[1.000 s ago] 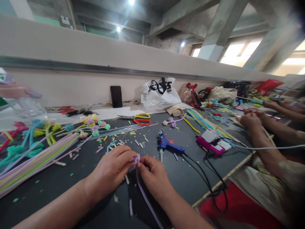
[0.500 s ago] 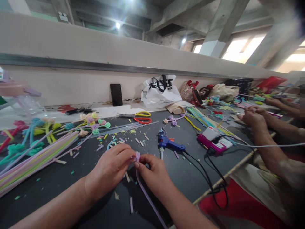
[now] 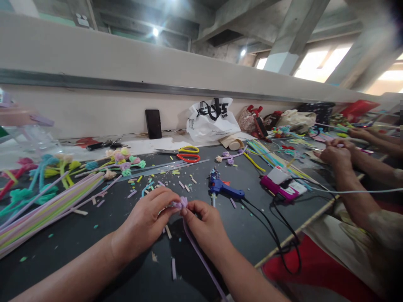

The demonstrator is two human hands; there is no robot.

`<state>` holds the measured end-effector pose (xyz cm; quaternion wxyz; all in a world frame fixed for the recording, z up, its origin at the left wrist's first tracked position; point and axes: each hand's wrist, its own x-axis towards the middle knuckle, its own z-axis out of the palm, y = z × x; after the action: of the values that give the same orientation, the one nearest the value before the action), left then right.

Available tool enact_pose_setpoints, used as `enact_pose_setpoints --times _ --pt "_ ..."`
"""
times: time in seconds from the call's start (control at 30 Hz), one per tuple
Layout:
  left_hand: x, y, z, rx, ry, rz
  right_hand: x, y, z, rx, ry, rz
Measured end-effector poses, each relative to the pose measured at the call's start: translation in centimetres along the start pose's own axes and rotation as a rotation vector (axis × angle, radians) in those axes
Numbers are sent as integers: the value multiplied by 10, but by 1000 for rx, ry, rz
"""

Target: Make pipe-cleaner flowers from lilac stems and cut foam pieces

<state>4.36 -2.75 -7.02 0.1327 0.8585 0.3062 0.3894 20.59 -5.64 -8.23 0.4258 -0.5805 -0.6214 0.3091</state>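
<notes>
Between my two hands is a small lilac flower (image 3: 180, 203) of bent fuzzy pipe cleaner. My left hand (image 3: 147, 220) pinches its left side between thumb and fingers. On its right side, the thumb and forefinger of my right hand (image 3: 203, 224) are closed on it. A long lilac pipe cleaner (image 3: 201, 258) trails from my right fingers down to the table's near edge. Just beyond my right hand lies a blue glue gun (image 3: 226, 188) with a black cord. Cut pipe cleaner scraps (image 3: 170, 183) are scattered beyond my left hand.
Loose pipe cleaners (image 3: 59, 209) and finished flowers (image 3: 126, 163) lie left. Scissors (image 3: 185, 153), a phone (image 3: 153, 124) and a white bag (image 3: 212, 121) are at the back. A magenta power strip (image 3: 280, 188) stands right, near another person's hands (image 3: 335, 155).
My hands have moved slightly apart, and more of the lilac flower shows between the fingertips. The trailing pipe cleaner has shifted a little to the right.
</notes>
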Motion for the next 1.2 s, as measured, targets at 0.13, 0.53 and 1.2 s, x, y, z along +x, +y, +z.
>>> enact_pose_setpoints --times 0.13,0.53,1.2 --pt "1 2 0 47 57 -35 0 -1 0 91 1 44" --pt "3 7 1 26 86 -100 -1 -1 1 180 -11 77" --pt "5 18 4 -109 51 -309 -5 0 5 -172 115 -187"
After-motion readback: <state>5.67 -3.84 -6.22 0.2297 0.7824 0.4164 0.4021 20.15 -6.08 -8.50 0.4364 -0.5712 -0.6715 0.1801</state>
